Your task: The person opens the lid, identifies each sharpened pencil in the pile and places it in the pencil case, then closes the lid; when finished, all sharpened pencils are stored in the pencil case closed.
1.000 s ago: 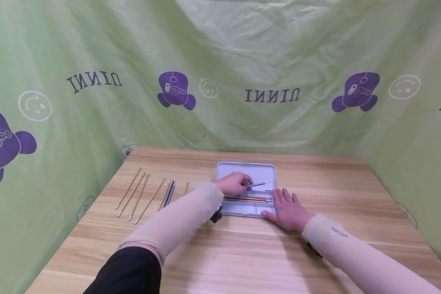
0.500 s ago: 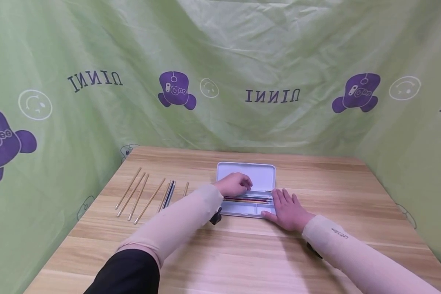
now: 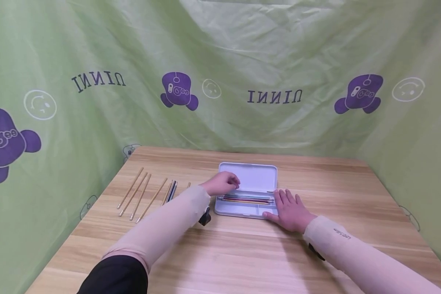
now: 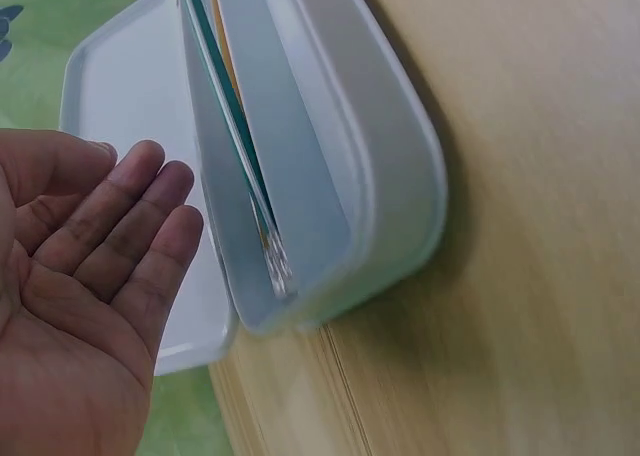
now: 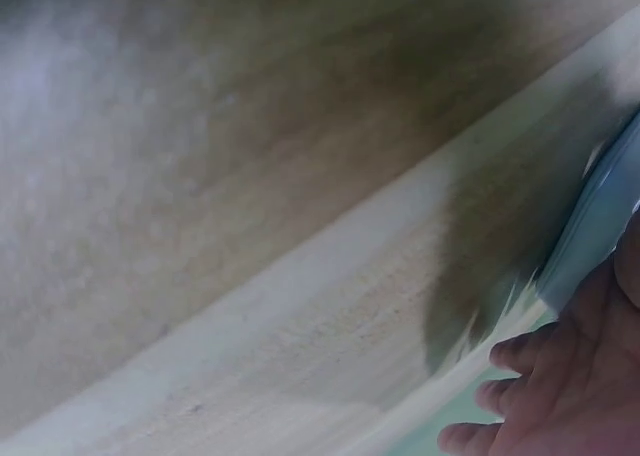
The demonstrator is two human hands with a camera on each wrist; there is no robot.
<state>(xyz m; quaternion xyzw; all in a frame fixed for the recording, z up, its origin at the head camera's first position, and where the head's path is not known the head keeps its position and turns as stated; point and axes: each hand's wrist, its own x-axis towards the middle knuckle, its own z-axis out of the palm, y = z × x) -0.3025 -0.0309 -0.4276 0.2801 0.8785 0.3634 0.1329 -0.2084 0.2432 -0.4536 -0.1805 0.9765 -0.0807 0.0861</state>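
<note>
Four wood-toned pencils [image 3: 141, 197]: far left on the tabletop [image 3: 220, 257], roughly side by side, pale ends toward the person, far ends leaning right.
Dark pencils [image 3: 172, 192]: just right of those, bunched with another wooden one, same sort of slant.
Lone pencil [image 3: 189, 185]: only its far end shows, the rest is behind the beige left sleeve [image 3: 161, 228].
Left hand [image 3: 221, 183]: nothing in it, fingers loosely bent, palm visible in the wrist view, over the case's back left part. Can't tell if it brushes the lid.
Loose pencils vs left hand: this is the bit that matters imo. They're all off to its left, and it's way nearer than the other one. They point mostly away from the person, while the cased ones run left to right, so basically crosswise.
Pencil case [image 3: 233, 214]: lid [image 3: 257, 176] flipped back, coloured pencils [image 3: 248, 199] in the rear compartment.
Right hand [image 3: 291, 212]: not gripping anything, fingers spread at the case's right edge.
</note>
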